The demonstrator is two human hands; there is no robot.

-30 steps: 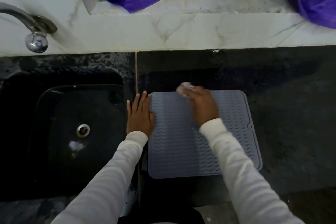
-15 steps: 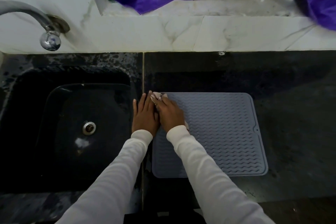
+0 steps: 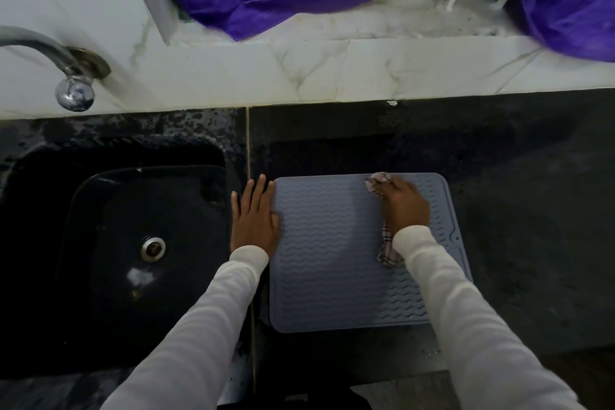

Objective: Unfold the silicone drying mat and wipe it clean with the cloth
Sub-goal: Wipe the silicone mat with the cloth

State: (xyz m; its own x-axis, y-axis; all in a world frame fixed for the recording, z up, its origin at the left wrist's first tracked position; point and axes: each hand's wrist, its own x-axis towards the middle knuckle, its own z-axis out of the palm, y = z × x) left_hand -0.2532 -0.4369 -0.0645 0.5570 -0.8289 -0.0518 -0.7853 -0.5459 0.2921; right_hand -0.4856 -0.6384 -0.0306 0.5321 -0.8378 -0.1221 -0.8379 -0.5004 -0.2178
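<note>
Silicone mat (image 3: pixel 332 253): grey-blue, wavy-ribbed, unfolded flat on the dark countertop (image 3: pixel 532 210) just right of the sink (image 3: pixel 100 243).
Cloth (image 3: pixel 386 251): checked, on the mat's far right part.
Right hand (image 3: pixel 404 206): fingers curled, gripping the cloth.
Left hand (image 3: pixel 254 218): fingers straight, flat on the mat's left edge.

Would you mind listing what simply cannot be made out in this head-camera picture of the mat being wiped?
- Most of the cloth: the right hand covers it.
- The drying mat, near-right corner: hidden under the right sleeve.
- Whether the mat is clean: dim light, too fine to judge.
- The tap: its pipe is cut off by the left edge.
- Under the left hand: the mat's left edge.
</note>
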